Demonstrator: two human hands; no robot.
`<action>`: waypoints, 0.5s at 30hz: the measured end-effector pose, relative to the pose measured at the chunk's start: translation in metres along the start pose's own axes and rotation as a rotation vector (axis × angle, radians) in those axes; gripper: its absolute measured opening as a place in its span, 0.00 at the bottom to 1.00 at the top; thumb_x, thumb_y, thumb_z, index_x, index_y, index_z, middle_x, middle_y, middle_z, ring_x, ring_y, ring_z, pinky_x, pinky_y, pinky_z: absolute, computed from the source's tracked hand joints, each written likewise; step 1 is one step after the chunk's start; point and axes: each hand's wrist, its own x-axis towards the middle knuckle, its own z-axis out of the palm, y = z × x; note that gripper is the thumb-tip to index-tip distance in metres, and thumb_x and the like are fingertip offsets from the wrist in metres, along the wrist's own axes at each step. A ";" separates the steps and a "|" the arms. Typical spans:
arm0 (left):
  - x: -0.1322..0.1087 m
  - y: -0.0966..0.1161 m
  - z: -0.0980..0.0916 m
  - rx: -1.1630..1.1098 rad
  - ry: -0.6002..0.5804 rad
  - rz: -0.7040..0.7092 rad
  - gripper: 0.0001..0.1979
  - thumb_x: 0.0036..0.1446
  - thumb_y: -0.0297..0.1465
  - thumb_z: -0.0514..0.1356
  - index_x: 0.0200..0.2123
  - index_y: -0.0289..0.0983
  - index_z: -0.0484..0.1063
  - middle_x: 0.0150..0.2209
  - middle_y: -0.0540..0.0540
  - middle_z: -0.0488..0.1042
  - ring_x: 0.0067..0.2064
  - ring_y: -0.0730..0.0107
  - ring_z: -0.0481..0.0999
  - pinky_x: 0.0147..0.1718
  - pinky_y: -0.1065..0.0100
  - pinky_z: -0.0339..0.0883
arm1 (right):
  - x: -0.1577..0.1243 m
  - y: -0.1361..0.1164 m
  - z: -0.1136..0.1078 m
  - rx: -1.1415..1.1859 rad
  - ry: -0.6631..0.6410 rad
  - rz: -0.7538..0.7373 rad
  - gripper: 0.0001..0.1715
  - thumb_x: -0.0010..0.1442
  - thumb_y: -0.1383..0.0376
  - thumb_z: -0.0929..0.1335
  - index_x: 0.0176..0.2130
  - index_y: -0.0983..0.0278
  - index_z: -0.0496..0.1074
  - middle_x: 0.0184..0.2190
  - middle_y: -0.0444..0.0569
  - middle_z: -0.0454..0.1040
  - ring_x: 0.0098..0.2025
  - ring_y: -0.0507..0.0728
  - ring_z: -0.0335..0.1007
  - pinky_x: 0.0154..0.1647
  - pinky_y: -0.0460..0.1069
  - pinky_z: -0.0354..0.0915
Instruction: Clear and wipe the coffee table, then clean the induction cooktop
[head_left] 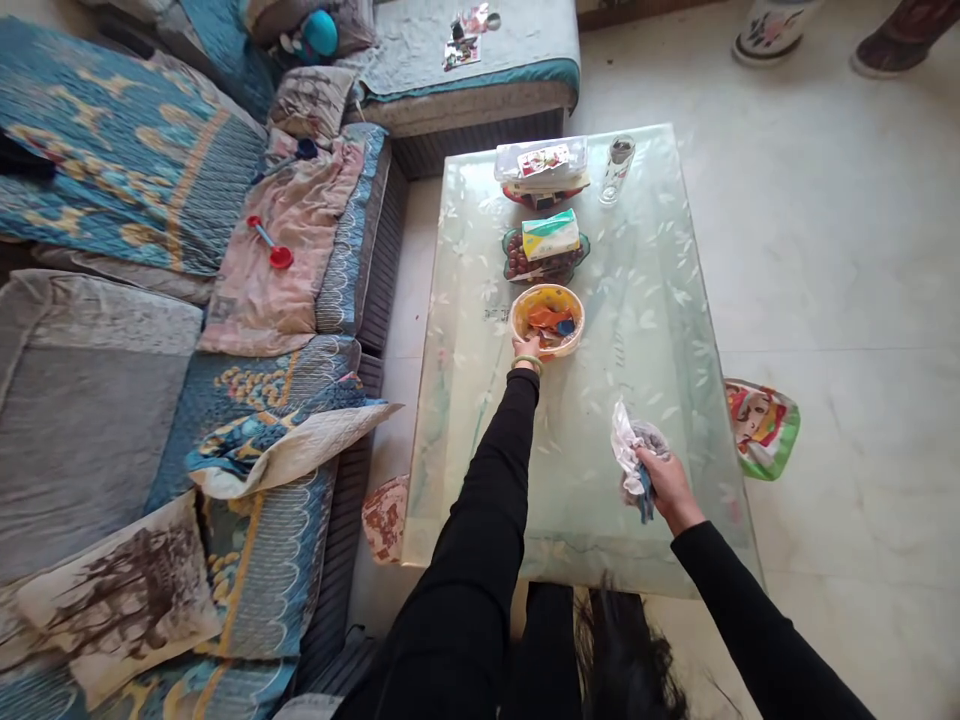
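My left hand [526, 352] is stretched forward and closed on the near-left rim of a round yellow tub [517, 318]. Orange and blue wrappers [551, 322] lie inside the tub, which stands on the glass table [480, 480]. Over the table's near right part, my right hand [669, 484] grips a crumpled cloth [643, 450], greyish with a white, paper-like part on its left side. Beyond the tub sits a green-edged dish of dark red fruit [517, 262], with a tissue pack [551, 235] lying on top of it.
At the table's far end are a clear plastic box [540, 160] and a drinking glass [616, 170]. A patterned sofa [285, 420] runs along the left. Stools with a red-green cover [765, 430] and a reddish cover [386, 518] poke out beside the table.
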 end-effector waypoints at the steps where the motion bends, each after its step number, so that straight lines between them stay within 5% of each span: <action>1: -0.001 0.000 0.001 0.018 0.009 0.016 0.34 0.65 0.31 0.64 0.71 0.36 0.59 0.61 0.33 0.74 0.51 0.61 0.82 0.47 0.56 0.81 | -0.007 0.001 -0.003 -0.003 0.005 0.008 0.19 0.38 0.56 0.79 0.33 0.58 0.79 0.28 0.46 0.82 0.25 0.58 0.76 0.22 0.50 0.71; 6: -0.053 -0.013 -0.016 0.068 0.019 0.065 0.34 0.59 0.26 0.64 0.69 0.37 0.66 0.58 0.37 0.79 0.56 0.59 0.81 0.48 0.63 0.80 | -0.032 -0.010 -0.007 0.033 0.043 0.086 0.21 0.35 0.56 0.81 0.31 0.59 0.80 0.25 0.46 0.81 0.22 0.59 0.74 0.19 0.51 0.70; 11: -0.160 -0.041 -0.067 0.089 -0.002 0.006 0.35 0.56 0.26 0.63 0.68 0.40 0.66 0.62 0.36 0.76 0.51 0.57 0.84 0.37 0.64 0.82 | -0.050 -0.056 0.003 0.036 0.046 0.004 0.28 0.33 0.53 0.82 0.35 0.61 0.79 0.27 0.45 0.81 0.24 0.56 0.74 0.23 0.49 0.71; 15: -0.253 -0.064 -0.108 0.054 0.042 -0.069 0.37 0.52 0.26 0.65 0.66 0.40 0.67 0.60 0.37 0.78 0.46 0.58 0.85 0.32 0.66 0.82 | -0.093 -0.097 0.012 -0.015 -0.155 -0.048 0.34 0.39 0.47 0.82 0.41 0.63 0.79 0.31 0.47 0.82 0.29 0.57 0.77 0.28 0.49 0.74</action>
